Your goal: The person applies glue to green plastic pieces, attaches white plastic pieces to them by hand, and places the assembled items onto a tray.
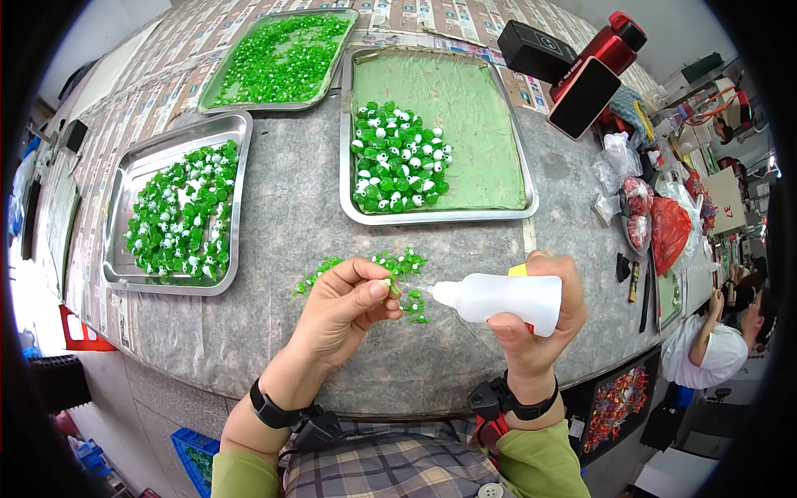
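Between the thumb and fingers of my left hand (pixel 349 307) is pinched a small green and white plastic piece (pixel 390 285), partly hidden by the fingertips. My right hand (pixel 544 307) is wrapped round a white squeeze bottle (pixel 506 300), tipped on its side with its nozzle pointing left at the piece. The nozzle's fine tip is close to the piece; whether they touch I cannot tell. Loose small green pieces (pixel 415 309) lie on the grey table covering (pixel 290 199) under and beyond my left hand.
A metal tray (pixel 440 217) lined in green holds round green and white pieces; two more trays, one left (pixel 116 241) and one far left (pixel 332 91), hold similar parts. At the far right are a phone (pixel 584 98), a red bottle (pixel 610 46) and plastic bags (pixel 669 232). Another person (pixel 710 353) sits rightward.
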Demonstrator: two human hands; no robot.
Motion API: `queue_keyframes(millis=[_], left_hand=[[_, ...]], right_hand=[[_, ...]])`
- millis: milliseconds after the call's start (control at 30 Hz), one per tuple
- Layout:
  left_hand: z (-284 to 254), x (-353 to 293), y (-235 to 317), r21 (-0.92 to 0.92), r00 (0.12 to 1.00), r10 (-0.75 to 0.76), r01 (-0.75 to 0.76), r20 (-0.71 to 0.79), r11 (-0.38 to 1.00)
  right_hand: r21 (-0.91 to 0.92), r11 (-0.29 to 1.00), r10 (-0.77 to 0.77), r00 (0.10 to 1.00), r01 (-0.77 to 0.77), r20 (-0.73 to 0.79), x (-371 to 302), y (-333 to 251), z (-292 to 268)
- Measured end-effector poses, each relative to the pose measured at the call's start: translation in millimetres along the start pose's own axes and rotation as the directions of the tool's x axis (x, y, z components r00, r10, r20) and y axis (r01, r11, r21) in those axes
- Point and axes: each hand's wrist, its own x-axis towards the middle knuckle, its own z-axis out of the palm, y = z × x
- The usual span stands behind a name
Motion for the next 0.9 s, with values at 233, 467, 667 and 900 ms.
queue_keyframes(millis=[233,467,667,900], left_hand=[[-0.4,-0.5,0.3,0.010,1.000,-0.006,0.006,-0.016,1.000],[-0.4,-0.2,0.3,0.016,1.000,-0.010,0.010,0.001,1.000],[-2.4,-0.2,0.1,0.023,1.000,-0.005,0.005,0.001,1.000],[3.5,-1.3,-0.6,0.215,0.975,0.204,-0.182,-0.087,0.960]], right_hand=[[-0.005,1.000,0.015,1.000,-0.014,0.026,0.4,-1.4,2.3],[0.076,0.997,0.031,0.998,-0.026,-0.060,1.1,-0.2,-1.2],[0.046,0.997,0.058,0.998,-0.057,-0.034,-0.3,1.6,2.2],[0.133,0.989,0.073,0.994,-0.061,-0.084,-0.7,1.2,-3.3]])
